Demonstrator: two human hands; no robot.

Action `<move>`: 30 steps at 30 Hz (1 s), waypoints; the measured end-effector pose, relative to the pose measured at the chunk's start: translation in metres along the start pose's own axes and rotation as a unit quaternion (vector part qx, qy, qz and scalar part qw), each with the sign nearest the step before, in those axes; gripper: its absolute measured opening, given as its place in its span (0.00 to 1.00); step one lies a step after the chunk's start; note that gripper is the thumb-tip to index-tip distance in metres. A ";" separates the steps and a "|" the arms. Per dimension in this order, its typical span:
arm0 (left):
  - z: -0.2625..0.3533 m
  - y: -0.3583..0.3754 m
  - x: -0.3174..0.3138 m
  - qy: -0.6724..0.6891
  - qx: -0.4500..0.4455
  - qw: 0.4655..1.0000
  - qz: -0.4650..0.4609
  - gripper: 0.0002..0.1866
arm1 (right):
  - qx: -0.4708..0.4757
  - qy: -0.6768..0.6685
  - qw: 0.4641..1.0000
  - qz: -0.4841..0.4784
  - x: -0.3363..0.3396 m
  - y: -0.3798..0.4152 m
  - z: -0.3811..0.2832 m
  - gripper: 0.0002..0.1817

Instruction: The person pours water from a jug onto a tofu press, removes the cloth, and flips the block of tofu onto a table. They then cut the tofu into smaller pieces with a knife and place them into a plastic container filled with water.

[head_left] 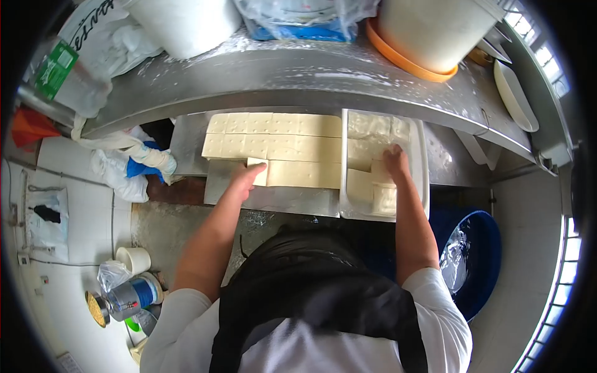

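Pale tofu (273, 133), cut into blocks and dotted with small dimples on part of its top, lies in rows on a metal sheet in front of me. My left hand (245, 181) grips the tofu block (258, 173) at the left end of the nearest row, thumb on top. A white plastic tub (425, 180) with several more tofu blocks stands against the right side of the sheet. Inside it, my right hand (395, 163) closes on a tofu block (379, 171); its fingertips are partly hidden. A tofu block (384, 199) sits at the tub's near end.
Behind the tofu runs a steel shelf (267, 78) with white buckets (183, 28), an orange dish (407, 59) and plastic bags. A blue barrel (491, 255) stands at the right. Crumpled cloth (124, 155) hangs at the left, above containers on the floor.
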State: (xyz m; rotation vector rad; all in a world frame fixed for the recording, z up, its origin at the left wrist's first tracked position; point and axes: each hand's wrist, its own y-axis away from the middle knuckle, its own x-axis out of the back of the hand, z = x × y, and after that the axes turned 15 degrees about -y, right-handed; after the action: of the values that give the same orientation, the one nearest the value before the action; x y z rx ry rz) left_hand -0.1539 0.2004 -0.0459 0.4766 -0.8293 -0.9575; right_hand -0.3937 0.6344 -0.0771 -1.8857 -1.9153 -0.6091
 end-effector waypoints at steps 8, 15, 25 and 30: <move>-0.032 0.014 0.029 0.224 -0.157 0.953 -0.126 0.21 | 0.207 -0.169 0.963 -0.016 -0.058 0.106 -0.108 0.25; 0.071 0.093 -0.033 0.254 -0.253 0.902 -0.241 0.20 | -0.069 -0.576 0.764 -0.284 -0.076 0.160 -0.198 0.36; 0.003 0.009 -0.062 -0.293 -0.173 0.930 0.142 0.41 | -0.221 -0.674 0.704 -0.036 0.052 0.055 -0.049 0.20; 0.009 0.022 -0.093 -0.186 -0.162 0.968 0.054 0.48 | -0.065 -0.411 0.906 0.079 0.074 0.024 -0.030 0.24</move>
State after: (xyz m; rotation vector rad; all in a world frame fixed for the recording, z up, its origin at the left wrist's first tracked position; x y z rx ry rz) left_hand -0.1786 0.2920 -0.0626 -0.0349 -1.0012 -1.0729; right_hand -0.3723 0.6797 -0.0097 -2.6274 -2.1644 0.1728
